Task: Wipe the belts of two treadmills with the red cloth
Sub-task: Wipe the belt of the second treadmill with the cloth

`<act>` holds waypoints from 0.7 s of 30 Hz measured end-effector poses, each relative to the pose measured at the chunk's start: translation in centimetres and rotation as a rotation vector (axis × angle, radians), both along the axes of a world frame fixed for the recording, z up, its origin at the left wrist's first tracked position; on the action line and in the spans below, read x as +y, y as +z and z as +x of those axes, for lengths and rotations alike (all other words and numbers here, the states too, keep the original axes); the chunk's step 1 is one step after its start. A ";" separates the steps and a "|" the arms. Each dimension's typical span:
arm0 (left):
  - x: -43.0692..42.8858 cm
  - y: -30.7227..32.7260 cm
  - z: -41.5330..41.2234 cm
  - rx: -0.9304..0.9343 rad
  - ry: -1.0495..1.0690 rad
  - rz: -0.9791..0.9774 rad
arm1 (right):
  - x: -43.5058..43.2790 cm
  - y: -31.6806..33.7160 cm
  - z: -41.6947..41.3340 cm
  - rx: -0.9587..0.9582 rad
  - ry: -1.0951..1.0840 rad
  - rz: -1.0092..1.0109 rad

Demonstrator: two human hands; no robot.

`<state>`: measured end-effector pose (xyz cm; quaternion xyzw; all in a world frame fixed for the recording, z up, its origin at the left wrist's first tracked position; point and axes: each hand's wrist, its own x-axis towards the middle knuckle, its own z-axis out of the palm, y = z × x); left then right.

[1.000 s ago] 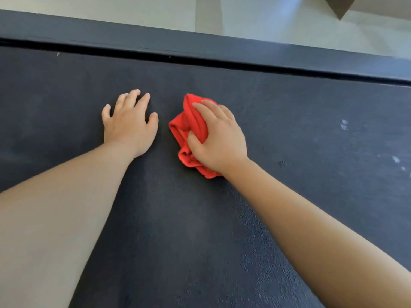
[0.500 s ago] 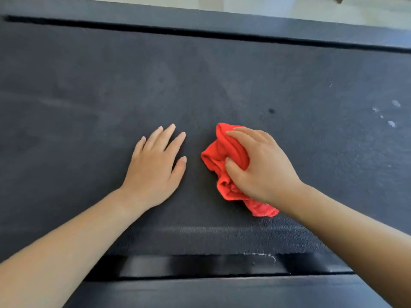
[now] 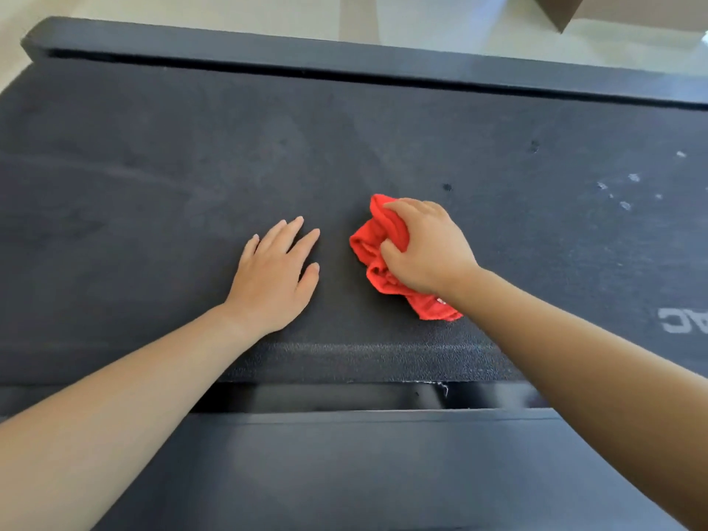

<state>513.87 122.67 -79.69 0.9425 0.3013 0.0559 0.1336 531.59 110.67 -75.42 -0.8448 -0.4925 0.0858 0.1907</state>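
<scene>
The dark treadmill belt fills most of the head view. A bunched red cloth lies on the belt near its front edge. My right hand grips the cloth from above, fingers curled into its folds, and hides part of it. My left hand rests flat on the belt just left of the cloth, fingers straight and slightly spread, not touching it.
Black side rails run along the far edge and the near edge of the belt. Small white specks dot the belt at right. Pale floor lies beyond the far rail.
Both hands and the cloth have come back across the belt from near the far rail to the near edge. Over the last half second they barely shifted.
</scene>
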 end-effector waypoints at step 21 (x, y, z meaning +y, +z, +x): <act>-4.3 -0.5 3.2 0.014 -0.193 0.000 | -2.0 -1.5 3.0 -0.078 -0.297 0.090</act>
